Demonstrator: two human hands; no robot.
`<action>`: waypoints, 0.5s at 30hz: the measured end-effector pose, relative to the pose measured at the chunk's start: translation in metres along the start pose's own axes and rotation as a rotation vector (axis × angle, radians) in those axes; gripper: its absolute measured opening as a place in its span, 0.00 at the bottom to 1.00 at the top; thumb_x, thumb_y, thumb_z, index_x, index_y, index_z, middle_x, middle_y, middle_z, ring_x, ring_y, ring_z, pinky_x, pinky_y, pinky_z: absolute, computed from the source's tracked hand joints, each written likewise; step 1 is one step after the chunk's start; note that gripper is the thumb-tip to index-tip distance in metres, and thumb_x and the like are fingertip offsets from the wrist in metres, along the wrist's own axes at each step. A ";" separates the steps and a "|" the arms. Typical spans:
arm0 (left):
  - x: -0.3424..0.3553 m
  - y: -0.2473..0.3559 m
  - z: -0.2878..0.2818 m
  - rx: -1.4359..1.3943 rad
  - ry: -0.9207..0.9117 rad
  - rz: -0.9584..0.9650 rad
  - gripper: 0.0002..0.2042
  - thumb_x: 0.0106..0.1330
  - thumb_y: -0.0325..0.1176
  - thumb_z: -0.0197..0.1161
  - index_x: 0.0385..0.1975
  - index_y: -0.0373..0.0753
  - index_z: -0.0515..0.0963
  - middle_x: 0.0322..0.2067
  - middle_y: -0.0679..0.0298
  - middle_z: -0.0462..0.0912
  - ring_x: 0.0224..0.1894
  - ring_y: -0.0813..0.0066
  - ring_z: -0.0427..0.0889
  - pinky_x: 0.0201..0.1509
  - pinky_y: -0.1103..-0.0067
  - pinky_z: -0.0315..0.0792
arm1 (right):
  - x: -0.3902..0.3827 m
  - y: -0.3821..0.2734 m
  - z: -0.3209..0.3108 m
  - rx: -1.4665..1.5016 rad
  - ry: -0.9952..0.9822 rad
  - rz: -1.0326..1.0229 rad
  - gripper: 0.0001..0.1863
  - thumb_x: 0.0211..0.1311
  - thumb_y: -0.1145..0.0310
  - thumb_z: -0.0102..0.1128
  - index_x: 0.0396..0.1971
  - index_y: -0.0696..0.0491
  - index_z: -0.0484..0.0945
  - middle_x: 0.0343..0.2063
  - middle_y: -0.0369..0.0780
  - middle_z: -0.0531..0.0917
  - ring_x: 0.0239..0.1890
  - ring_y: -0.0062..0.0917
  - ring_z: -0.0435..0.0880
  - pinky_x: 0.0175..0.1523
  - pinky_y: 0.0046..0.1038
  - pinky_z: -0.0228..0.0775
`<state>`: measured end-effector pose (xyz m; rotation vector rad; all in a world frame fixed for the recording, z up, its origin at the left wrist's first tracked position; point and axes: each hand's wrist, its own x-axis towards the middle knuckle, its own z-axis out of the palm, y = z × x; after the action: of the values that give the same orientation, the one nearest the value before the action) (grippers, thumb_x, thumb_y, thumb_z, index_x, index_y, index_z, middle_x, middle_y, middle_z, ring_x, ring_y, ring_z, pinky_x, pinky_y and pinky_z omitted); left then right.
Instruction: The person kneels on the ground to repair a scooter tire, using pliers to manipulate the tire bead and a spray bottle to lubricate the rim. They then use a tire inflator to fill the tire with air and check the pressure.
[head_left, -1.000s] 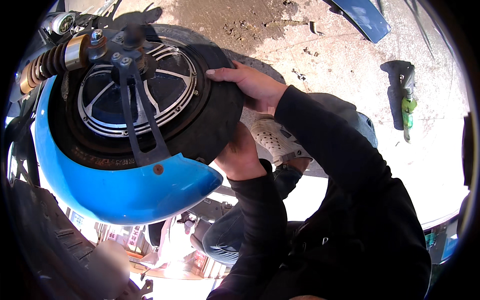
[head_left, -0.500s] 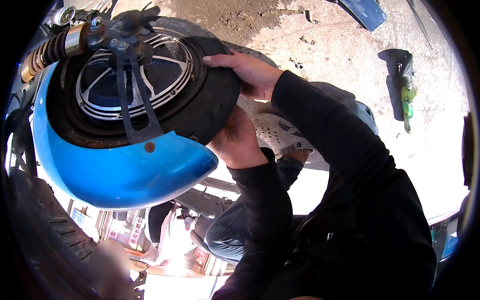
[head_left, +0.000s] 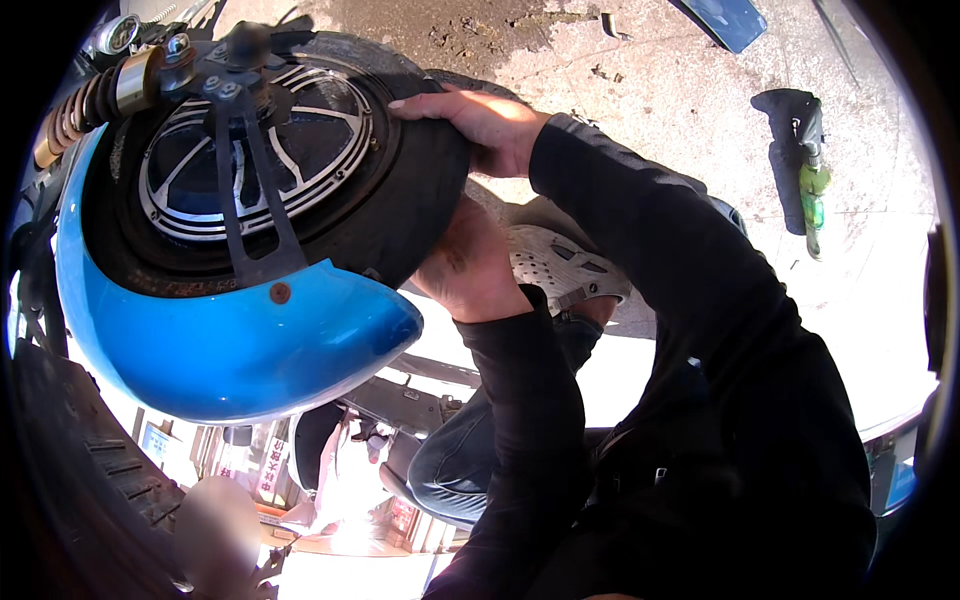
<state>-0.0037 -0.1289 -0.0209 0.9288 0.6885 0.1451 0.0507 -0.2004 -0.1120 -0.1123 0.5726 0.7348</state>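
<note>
One blue mudguard point(head_left: 240, 350) is seen near left, curved along the black tyre point(head_left: 425, 195). The tyre's right edge is touched by the left hand point(head_left: 465, 265), whose hidden fingers cannot be judged; farther, it is clasped by the right hand point(head_left: 492, 127), thumb on top.
</note>
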 end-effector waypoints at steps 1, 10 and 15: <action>0.000 0.006 0.002 -0.031 -0.006 -0.019 0.24 0.72 0.40 0.56 0.60 0.27 0.71 0.59 0.50 0.77 0.63 0.57 0.75 0.70 0.66 0.68 | -0.002 0.007 0.008 0.022 0.049 -0.049 0.28 0.60 0.59 0.72 0.56 0.55 0.74 0.47 0.38 0.86 0.46 0.22 0.87 0.54 0.25 0.81; 0.006 0.004 -0.008 -0.079 0.013 -0.107 0.23 0.73 0.38 0.56 0.62 0.28 0.70 0.62 0.50 0.74 0.65 0.58 0.72 0.71 0.66 0.65 | -0.001 0.003 -0.005 -0.045 -0.034 -0.003 0.27 0.61 0.55 0.69 0.57 0.51 0.76 0.46 0.35 0.86 0.45 0.18 0.87 0.52 0.24 0.81; 0.009 -0.002 -0.013 0.011 -0.064 -0.061 0.23 0.73 0.37 0.57 0.62 0.28 0.69 0.62 0.50 0.74 0.65 0.60 0.73 0.72 0.68 0.65 | -0.006 0.007 0.000 -0.062 0.006 -0.069 0.23 0.63 0.52 0.66 0.51 0.54 0.79 0.40 0.37 0.88 0.37 0.22 0.89 0.41 0.27 0.85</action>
<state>-0.0046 -0.1177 -0.0315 0.9181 0.6581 0.0578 0.0425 -0.1988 -0.1086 -0.1907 0.5490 0.6858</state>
